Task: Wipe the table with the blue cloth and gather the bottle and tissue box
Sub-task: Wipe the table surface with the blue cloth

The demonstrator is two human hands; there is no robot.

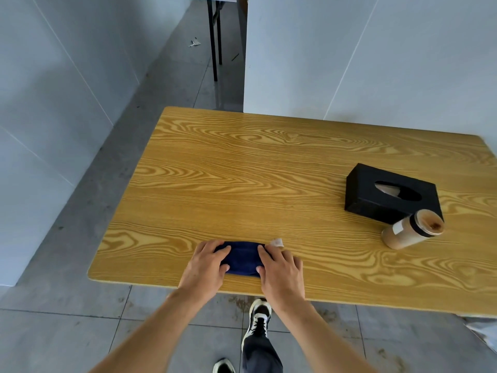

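A folded dark blue cloth (243, 258) lies near the front edge of the wooden table (242, 170). My left hand (207, 261) presses on its left end and my right hand (281, 265) on its right end, fingers curled over the fabric. A small white tag (277, 242) sticks out by my right fingertips. At the right side of the table a black tissue box (390, 196) stands with its oval slot up. Right in front of it, touching or nearly touching, stands a tan bottle (412, 231) with a brownish lid.
White walls stand to the left and behind the table. A grey tiled floor (80, 332) runs below the front edge, where my shoes show. Black legs of another table (215, 41) stand far back.
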